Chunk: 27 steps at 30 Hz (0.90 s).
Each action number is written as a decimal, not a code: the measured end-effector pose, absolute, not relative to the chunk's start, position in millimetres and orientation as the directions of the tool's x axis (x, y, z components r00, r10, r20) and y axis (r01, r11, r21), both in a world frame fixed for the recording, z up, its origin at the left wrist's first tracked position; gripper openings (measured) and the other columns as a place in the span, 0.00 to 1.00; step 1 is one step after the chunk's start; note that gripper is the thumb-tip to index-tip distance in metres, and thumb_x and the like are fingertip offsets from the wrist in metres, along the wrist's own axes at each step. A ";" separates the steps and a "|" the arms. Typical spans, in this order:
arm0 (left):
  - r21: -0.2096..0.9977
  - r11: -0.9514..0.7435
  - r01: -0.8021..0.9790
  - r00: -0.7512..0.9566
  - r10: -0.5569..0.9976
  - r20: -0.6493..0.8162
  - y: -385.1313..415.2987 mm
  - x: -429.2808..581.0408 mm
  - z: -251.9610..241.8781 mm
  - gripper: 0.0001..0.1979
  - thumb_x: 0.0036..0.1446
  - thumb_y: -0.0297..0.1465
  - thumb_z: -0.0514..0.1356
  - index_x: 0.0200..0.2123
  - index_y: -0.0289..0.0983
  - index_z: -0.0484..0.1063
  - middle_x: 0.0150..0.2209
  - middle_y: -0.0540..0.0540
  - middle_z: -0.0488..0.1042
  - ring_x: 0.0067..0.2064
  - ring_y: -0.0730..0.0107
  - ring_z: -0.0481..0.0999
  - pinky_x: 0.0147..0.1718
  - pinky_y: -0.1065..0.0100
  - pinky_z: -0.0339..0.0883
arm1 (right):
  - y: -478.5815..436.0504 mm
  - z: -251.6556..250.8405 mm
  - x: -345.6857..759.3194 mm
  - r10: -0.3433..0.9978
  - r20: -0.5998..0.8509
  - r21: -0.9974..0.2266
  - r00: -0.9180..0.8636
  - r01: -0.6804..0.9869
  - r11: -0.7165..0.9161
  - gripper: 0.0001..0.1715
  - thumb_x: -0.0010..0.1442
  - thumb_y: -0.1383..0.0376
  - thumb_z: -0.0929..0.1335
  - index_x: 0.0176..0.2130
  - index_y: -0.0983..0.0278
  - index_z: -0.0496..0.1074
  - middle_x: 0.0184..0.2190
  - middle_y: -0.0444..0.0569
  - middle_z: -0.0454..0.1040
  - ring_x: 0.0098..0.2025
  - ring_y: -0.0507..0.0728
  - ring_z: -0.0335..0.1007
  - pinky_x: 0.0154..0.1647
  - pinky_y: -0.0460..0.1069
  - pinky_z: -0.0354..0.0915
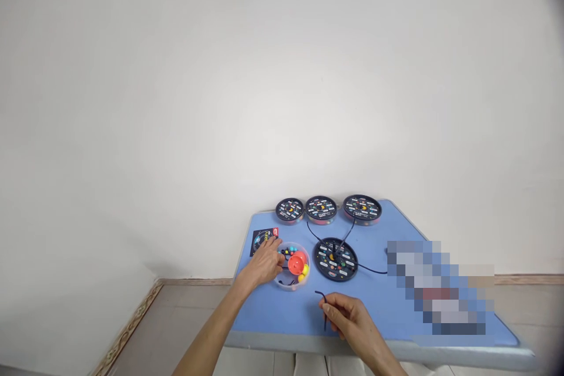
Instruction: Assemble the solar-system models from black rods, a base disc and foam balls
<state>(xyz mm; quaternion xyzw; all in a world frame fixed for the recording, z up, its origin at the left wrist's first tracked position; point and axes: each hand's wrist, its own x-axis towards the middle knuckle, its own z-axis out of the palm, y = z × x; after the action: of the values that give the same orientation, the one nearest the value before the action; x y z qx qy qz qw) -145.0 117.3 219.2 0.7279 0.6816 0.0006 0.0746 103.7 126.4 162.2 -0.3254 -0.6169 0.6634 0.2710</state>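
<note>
A thin, bent dark rod [325, 322] is pinched between the right hand's [353, 322] thumb and fingers, over the flat blue tabletop [273, 318]. The left hand [265, 262] reaches into a round translucent tub [287, 287] holding a smooth red half-shell [296, 265]; its grip I cannot tell. Beside stands a printed black disc [326, 266].

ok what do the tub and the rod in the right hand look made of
Tub: probably plastic, translucent and smooth; the blue table shows through. Rod: likely dark plastic, fairly matte; its free end holds a bend, though coated wire is possible.
</note>
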 end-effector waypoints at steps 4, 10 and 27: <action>0.184 -0.044 0.982 0.060 0.995 -0.081 115.4 -146.4 222.8 0.04 0.53 0.23 0.64 0.32 0.37 0.79 0.63 0.38 0.65 0.65 0.50 0.61 0.62 0.53 0.54 | 126.3 153.6 103.6 0.775 -0.102 -0.994 -0.624 0.041 -0.098 0.24 0.51 0.44 0.67 0.26 0.63 0.71 0.19 0.40 0.61 0.22 0.51 0.54 0.21 0.46 0.51; 0.268 -0.009 0.963 0.012 1.000 -0.011 110.1 -144.0 220.8 0.08 0.54 0.23 0.62 0.36 0.37 0.78 0.62 0.38 0.65 0.64 0.53 0.63 0.61 0.56 0.57 | 124.7 170.7 107.6 0.758 -0.133 -0.991 -0.639 0.073 -0.112 0.25 0.48 0.43 0.68 0.23 0.62 0.68 0.18 0.40 0.59 0.22 0.51 0.53 0.22 0.46 0.50; 0.317 0.152 0.936 -0.251 0.919 0.302 102.7 -133.9 212.4 0.09 0.56 0.20 0.55 0.31 0.36 0.73 0.54 0.36 0.71 0.56 0.51 0.69 0.55 0.51 0.64 | 125.1 171.1 107.3 0.780 -0.109 -0.994 -0.616 0.063 -0.088 0.23 0.49 0.45 0.68 0.23 0.62 0.69 0.17 0.40 0.60 0.22 0.52 0.55 0.21 0.46 0.52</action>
<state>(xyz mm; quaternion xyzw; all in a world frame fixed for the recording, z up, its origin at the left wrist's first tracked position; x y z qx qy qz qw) -133.9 102.7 212.4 0.6115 0.7586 0.2240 -0.0188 107.3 125.1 171.1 -0.3419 -0.6169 0.6537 0.2743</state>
